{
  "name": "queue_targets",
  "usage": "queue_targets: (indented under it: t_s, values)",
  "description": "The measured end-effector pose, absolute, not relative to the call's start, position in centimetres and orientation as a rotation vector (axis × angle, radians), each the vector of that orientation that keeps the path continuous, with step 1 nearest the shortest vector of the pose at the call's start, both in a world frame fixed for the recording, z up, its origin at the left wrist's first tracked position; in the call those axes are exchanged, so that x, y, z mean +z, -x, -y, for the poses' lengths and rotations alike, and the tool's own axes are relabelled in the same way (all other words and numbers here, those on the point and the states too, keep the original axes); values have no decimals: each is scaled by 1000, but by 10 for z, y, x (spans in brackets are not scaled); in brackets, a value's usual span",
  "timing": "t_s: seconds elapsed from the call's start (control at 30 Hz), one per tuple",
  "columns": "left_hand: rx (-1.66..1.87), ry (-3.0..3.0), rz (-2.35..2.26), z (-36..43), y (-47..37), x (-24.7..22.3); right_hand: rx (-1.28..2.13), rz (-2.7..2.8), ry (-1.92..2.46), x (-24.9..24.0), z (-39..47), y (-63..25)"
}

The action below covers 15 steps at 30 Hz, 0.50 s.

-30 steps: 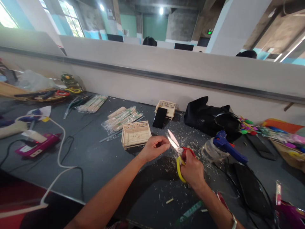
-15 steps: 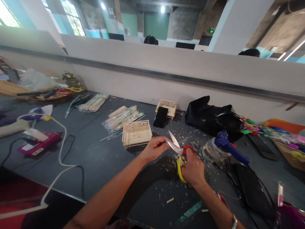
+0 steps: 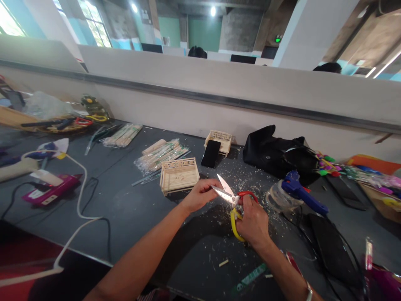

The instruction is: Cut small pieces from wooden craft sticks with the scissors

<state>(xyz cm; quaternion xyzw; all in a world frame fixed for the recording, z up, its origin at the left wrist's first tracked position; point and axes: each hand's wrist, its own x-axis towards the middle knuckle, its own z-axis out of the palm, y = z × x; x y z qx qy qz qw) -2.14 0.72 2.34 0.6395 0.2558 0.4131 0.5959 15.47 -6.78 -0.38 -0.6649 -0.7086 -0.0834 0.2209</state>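
My right hand (image 3: 254, 221) grips the scissors (image 3: 228, 195), which have one red and one yellow handle loop. Their blades are spread and point left, toward my left hand (image 3: 200, 195). The fingers of that hand are pinched together beside the lower blade; what they hold, if anything, is too small to make out. Just behind my left hand stands a small wooden-stick model (image 3: 180, 176) with a railed back. Farther back, a black phone (image 3: 211, 153) leans on a second stick model (image 3: 222, 140).
Small wood chips litter the dark table (image 3: 138, 234). Packets of sticks (image 3: 163, 154) lie at the back left. On the right are a black bag (image 3: 278, 152), a blue glue gun (image 3: 302, 194) on a clear jar (image 3: 280, 200), and cables. A pink power strip (image 3: 52, 190) lies left.
The scissors have shifted slightly left, their blades now overlapping the fingertips of my left hand more. The left hand has barely moved.
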Motion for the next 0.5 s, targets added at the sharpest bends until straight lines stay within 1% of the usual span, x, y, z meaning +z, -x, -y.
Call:
queue_targets:
  t_s: [0.27,0.5]
  values:
    - [914,-1467,-639,-8,21,24,-314,1928,1875,-2,68,-152]
    - [906,-1440,-625,-9,20,21,-275,1944,1871,-1,68,-153]
